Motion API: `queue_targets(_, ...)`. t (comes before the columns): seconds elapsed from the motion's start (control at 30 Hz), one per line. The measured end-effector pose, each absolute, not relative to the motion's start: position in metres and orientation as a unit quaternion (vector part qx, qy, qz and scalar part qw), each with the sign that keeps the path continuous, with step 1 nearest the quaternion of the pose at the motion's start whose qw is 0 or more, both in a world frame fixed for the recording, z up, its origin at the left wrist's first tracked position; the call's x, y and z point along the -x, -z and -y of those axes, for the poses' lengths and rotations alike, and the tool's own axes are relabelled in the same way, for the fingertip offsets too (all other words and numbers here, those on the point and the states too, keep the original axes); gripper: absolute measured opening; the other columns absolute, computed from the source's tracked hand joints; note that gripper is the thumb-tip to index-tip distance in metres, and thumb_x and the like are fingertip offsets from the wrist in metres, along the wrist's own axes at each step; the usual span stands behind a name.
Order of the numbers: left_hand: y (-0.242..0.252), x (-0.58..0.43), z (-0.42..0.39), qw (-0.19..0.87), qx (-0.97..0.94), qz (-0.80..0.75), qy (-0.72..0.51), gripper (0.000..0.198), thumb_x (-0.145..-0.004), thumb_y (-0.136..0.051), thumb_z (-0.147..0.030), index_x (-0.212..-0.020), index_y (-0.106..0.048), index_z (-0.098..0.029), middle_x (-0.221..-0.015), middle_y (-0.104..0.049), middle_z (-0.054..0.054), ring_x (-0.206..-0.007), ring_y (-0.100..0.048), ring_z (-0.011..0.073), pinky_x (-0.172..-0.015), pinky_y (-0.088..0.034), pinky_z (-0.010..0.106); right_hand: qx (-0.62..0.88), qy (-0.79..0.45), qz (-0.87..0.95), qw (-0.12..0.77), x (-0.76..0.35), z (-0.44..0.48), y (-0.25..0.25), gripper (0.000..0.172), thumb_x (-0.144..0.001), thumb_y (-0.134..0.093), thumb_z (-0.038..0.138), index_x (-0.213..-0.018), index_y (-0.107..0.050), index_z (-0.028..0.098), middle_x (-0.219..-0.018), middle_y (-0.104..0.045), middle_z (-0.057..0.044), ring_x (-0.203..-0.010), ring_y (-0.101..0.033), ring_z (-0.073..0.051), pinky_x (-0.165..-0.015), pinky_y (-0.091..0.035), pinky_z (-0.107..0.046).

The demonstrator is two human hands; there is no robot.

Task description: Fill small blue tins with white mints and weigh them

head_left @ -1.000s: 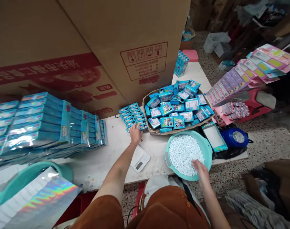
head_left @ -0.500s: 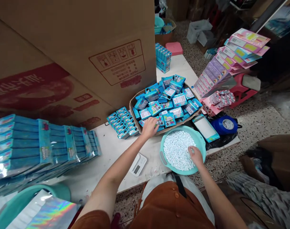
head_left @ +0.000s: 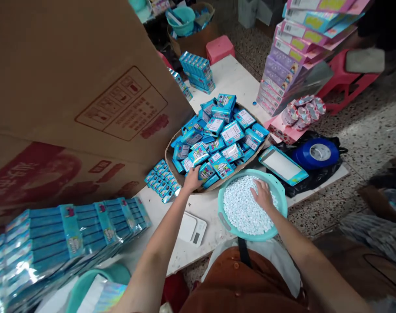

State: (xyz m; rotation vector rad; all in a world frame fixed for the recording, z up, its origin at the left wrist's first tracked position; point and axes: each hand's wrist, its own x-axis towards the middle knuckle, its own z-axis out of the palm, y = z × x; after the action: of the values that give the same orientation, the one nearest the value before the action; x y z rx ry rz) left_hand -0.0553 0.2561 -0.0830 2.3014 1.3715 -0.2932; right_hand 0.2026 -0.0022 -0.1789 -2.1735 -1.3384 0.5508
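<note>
"Progress?"
"Small blue cardboard boxes [head_left: 162,180]: some rowed, plenty loose in a brown cardboard tray [head_left: 169,161]. My left hand [head_left: 192,180] is there; I can't tell its grip."
"Right hand [head_left: 263,195]?"
"Fingers loosely spread on tiny white pellets [head_left: 243,208]."

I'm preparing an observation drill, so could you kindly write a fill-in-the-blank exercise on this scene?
The pieces beneath the right hand are coloured ____.
The left hand is at a heap of small boxes coloured ____.
In the picture, the scale lies to the ____ of the basin.
Missing words: white; blue; left.
</note>
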Motion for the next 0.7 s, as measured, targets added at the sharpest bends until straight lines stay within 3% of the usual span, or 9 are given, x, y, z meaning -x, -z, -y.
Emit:
queue_targets(0.1, 0.072, 0.064, -0.251, 0.255, -0.827, -0.496, 0.072, 0.068, -0.068, -0.068, -0.025, -0.131, -0.04, -0.027, -0.121, -0.048, 0.009, -0.106, -0.056, 0.0279, -0.09, -0.046, 0.039, 0.786, -0.241, 0.493, 0.283, -0.194, -0.007, 0.18, 0.049, -0.087, -0.044, 0.042, -0.13, -0.048, 0.018, -0.125, -0.051, -0.014, -0.12, -0.043, -0.029, -0.104, -0.033, -0.044)
queue_targets(0.27, 0.029, 0.063, -0.214, 0.194, -0.819, -0.524, -0.13, 0.045, -0.075, -0.063, -0.027, -0.117, -0.05, -0.022, -0.11, -0.055, 0.008, -0.107, -0.053, 0.0255, -0.094, -0.043, 0.039, 0.762, -0.31, 0.471, 0.318, -0.181, -0.014, 0.176, 0.036, -0.087, -0.046, 0.039, -0.116, -0.058, 0.022, -0.116, -0.056, -0.01, -0.112, -0.05, -0.026, -0.099, -0.038, -0.038)
queue_targets(0.4, -0.014, 0.061, -0.176, 0.178, -0.783, -0.55, -0.231, 0.042, -0.077, -0.063, -0.031, -0.116, -0.05, -0.021, -0.108, -0.056, 0.007, -0.1, -0.054, 0.0213, -0.089, -0.045, 0.036, 0.735, -0.39, 0.471, 0.292, -0.168, -0.012, 0.174, 0.033, -0.089, -0.043, 0.041, -0.11, -0.063, 0.025, -0.115, -0.059, -0.006, -0.107, -0.055, -0.022, -0.096, -0.042, -0.034)
queue_targets(0.53, -0.035, 0.057, -0.139, 0.246, -0.786, -0.511, -0.244, 0.041, -0.079, -0.063, -0.028, -0.117, -0.051, -0.022, -0.112, -0.055, 0.008, -0.106, -0.052, 0.0211, -0.092, -0.043, 0.037, 0.726, -0.458, 0.452, 0.243, -0.155, -0.006, 0.169, 0.04, -0.088, -0.041, 0.048, -0.109, -0.065, 0.024, -0.119, -0.062, -0.005, -0.113, -0.055, -0.022, -0.098, -0.041, -0.033)
queue_targets(0.7, -0.026, 0.048, -0.101, 0.325, -0.761, -0.503, -0.247, 0.042, -0.079, -0.063, -0.027, -0.12, -0.051, -0.025, -0.116, -0.053, 0.008, -0.111, -0.049, 0.0217, -0.098, -0.039, 0.039, 0.716, -0.525, 0.418, 0.193, -0.151, 0.0, 0.156, 0.05, -0.08, -0.049, 0.061, -0.109, -0.067, 0.025, -0.124, -0.061, -0.004, -0.117, -0.053, -0.026, -0.101, -0.038, -0.034)
